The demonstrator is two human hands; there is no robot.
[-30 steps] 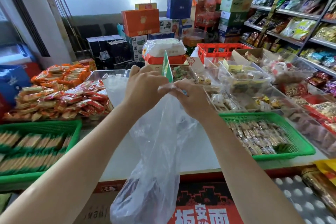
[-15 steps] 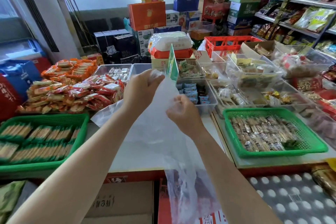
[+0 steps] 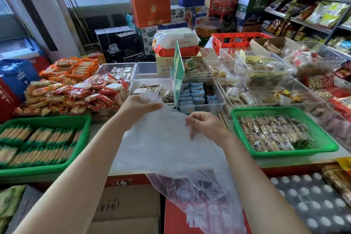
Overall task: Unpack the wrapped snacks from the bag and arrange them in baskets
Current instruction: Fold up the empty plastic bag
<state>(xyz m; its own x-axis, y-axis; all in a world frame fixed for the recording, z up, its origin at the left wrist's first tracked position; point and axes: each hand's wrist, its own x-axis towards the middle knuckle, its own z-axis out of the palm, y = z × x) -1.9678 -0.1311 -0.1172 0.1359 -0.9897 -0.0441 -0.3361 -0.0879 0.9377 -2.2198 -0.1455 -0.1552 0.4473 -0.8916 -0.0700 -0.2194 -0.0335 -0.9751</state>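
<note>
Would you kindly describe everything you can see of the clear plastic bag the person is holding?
The plastic bag is thin, translucent, whitish film, wrinkled and slack. The left hand grips its upper edge and the right hand pinches the edge nearby. It drapes from the hands over the counter's front edge and hangs down in front of the cardboard boxes below. Dark reddish contents show dimly through its lower part; what they are cannot be made out.

Chinese print on cardboard box (image 3: 121,207), red carton (image 3: 121,182), stacked boxes (image 3: 177,14) at back; all too blurred to read.
</note>
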